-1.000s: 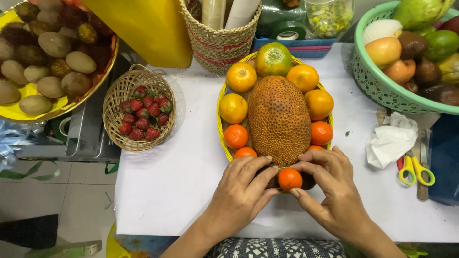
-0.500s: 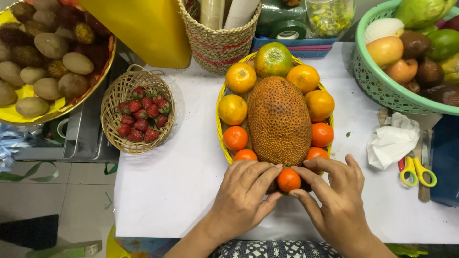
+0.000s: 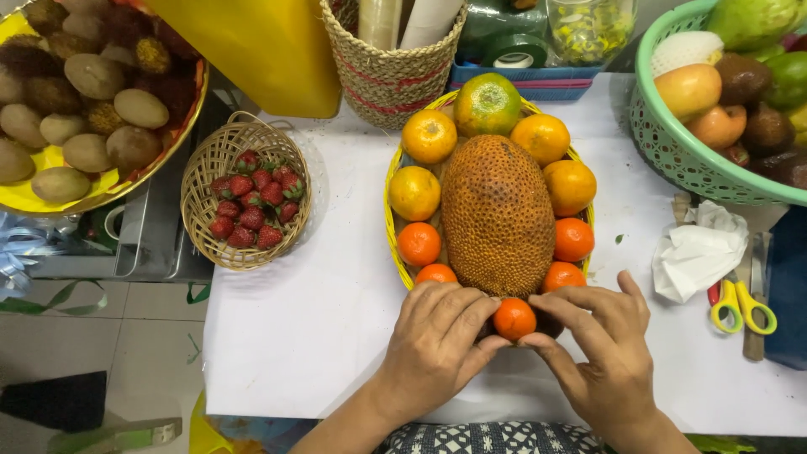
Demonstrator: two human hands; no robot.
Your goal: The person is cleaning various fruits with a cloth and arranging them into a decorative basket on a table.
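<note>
Both hands, left hand (image 3: 437, 340) and right hand (image 3: 601, 349), pinch the small orange (image 3: 514, 319) between their fingertips.

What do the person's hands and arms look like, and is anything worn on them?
Both hands are bare: the left hand and the right hand show no gloves, and no rings or watch can be seen. The forearms are bare too, with no sleeves in view. The nails look short and unpainted. At the bottom edge there is dark clothing with a white geometric pattern.

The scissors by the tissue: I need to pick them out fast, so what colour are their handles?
The scissors have yellow handles, with a bit of red alongside; the head view shows them.
</note>
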